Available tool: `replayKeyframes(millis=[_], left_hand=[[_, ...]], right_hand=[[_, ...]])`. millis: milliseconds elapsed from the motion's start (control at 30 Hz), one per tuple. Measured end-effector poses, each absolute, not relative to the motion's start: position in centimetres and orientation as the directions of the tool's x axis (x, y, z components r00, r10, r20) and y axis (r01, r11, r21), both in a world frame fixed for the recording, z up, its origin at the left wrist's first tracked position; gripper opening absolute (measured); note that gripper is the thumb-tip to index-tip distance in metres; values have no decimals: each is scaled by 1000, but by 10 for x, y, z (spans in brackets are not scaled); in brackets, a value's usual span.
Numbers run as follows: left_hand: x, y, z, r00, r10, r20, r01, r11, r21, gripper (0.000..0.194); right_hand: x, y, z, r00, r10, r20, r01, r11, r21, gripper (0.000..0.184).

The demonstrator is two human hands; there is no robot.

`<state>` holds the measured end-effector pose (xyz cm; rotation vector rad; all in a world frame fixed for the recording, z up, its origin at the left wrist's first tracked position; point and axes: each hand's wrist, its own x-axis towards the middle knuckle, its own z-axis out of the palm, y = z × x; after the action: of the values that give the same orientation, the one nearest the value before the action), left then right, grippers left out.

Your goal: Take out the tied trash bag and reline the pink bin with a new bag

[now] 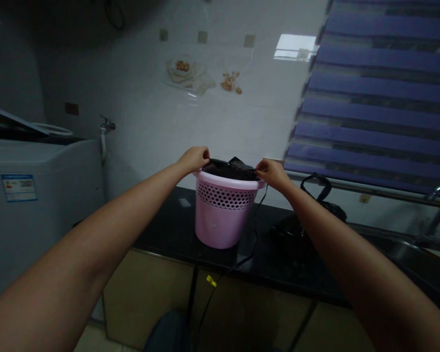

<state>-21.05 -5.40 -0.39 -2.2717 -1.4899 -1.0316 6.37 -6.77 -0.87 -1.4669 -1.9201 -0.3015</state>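
Note:
A pink plastic basket (220,222) with a band of holes below its rim stands upright on the black counter. Black plastic bag (229,169) material shows inside its mouth, stretched between my hands. At the left side of the rim, my left hand (195,159) is closed in a pinch on the bag's edge. On the opposite side, my right hand (273,173) pinches the bag's other edge just above the rim. The bag's lower part is hidden by the basket wall.
A tied black bag (297,234) sits on the counter (172,222) to the right, beside a metal sink (403,252). A black cord (238,264) with a yellow tag (211,281) hangs over the front edge. A washing machine (40,166) with raised lid stands left, near a wall tap (108,124).

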Motion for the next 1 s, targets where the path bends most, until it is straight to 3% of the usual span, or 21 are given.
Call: replayKeyframes(millis=[133, 367, 733, 833, 1000], left_hand=[[-211, -63, -4, 209, 678, 705, 838, -496, 229, 10], [-210, -77, -9, 158, 736, 659, 712, -547, 440, 6], [-218, -81, -20, 156, 651, 743, 676, -619, 401, 8], [-220, -85, -23, 163, 624, 764, 677, -634, 374, 9], [-224, -93, -32, 184, 586, 789, 682, -654, 327, 8]], right_hand=[[66, -75, -11, -127, 732, 669, 896, 374, -239, 9], [65, -89, -18, -67, 756, 651, 822, 411, -394, 6], [60, -107, -23, -36, 803, 595, 691, 450, -566, 11], [63, -106, -26, -71, 767, 638, 691, 499, -523, 11], [72, -105, -36, -179, 643, 744, 787, 547, -284, 11]])
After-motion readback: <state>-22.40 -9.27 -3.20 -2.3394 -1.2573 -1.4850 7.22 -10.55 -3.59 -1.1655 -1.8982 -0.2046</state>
